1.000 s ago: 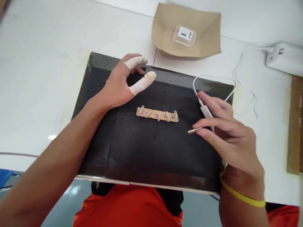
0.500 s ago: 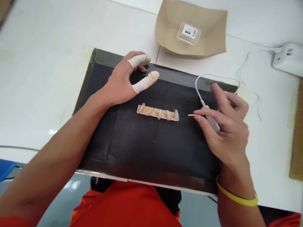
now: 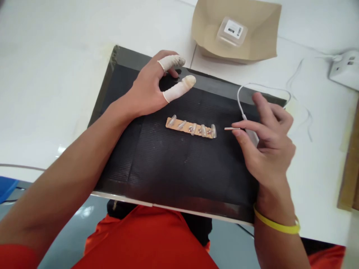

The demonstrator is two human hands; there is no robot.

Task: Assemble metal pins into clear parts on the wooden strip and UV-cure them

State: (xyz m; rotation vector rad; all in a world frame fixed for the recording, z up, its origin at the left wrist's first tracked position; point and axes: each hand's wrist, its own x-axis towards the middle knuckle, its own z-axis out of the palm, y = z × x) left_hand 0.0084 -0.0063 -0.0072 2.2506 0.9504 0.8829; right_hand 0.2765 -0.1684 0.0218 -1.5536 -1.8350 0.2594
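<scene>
A short tan strip lies on the black mat, with several clear, nail-shaped tips set across it and small shiny bits between some of them. My left hand rests at the mat's far left part, fingers apart and holding nothing; white finger cots cover its thumb and forefinger. To the right of the strip, my right hand pinches a thin flat piece, seen edge-on, between thumb and forefinger. Its other fingers are raised. The piece's kind cannot be made out.
Partly hidden behind my right hand is a white device with a white cable. Beyond the mat stands a brown paper tray holding a labelled clear plastic box. A white power strip sits at the far right.
The view has shifted a little, so the mat and tray appear higher and further right. My right hand has barely moved and still holds the thin piece; my left hand stays open.
</scene>
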